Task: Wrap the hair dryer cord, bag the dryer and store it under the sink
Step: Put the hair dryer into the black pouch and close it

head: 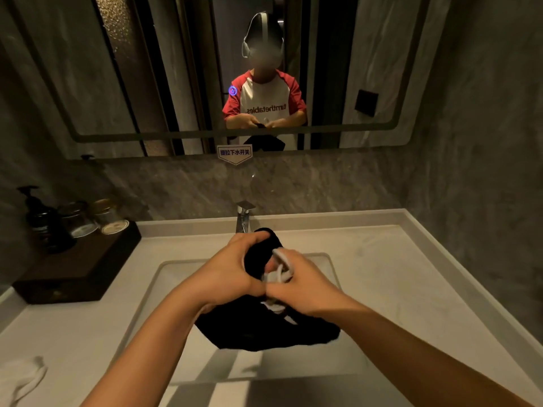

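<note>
Head: hands (264,277) grip black bag (270,330)

Matt cloth over smooth stone, with bright metal behind.

The black bag (264,330) looks like soft, matt cloth, and its white drawstring (279,274) like woven cord. The bench (382,274) and the sink (176,277) are pale, smooth and faintly glossy, like polished stone. The faucet (244,217) is shiny chromed metal. The dark tray (76,274) looks like stained wood, and the jars (76,218) on it like clear glass.
</note>
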